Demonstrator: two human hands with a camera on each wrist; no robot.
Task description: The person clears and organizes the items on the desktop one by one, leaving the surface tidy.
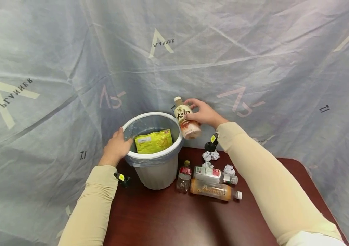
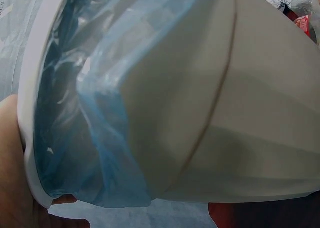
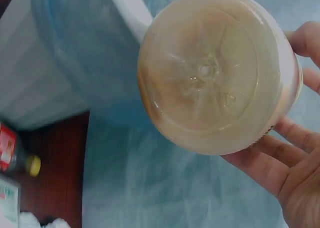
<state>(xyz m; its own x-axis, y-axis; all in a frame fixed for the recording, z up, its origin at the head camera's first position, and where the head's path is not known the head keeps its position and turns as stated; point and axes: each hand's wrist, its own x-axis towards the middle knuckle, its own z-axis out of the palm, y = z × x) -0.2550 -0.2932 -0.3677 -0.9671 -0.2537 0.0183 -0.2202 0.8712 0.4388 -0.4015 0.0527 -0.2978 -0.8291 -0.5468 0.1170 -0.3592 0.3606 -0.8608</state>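
In the head view my right hand (image 1: 204, 113) grips a plastic drink bottle (image 1: 183, 114) with a white cap and cream label. The bottle is tilted, cap up, beside the right rim of a trash bin (image 1: 157, 176). The right wrist view looks onto the bottle's round base (image 3: 205, 76), with my right hand's fingers (image 3: 265, 168) around its side. My left hand (image 1: 117, 147) holds the bin's white rim on the left; the left wrist view shows that hand (image 2: 12, 163) at the rim. Inside the lined bin lies a yellow packet (image 1: 154, 141).
Right of the bin, on a dark red table (image 1: 162, 222), lie a red-labelled bottle (image 1: 184, 177), a clear bottle (image 1: 208, 175) and an orange-tinted bottle (image 1: 211, 190). Behind them are several crumpled papers (image 1: 210, 156). A grey printed sheet (image 1: 223, 68) hangs behind the table.
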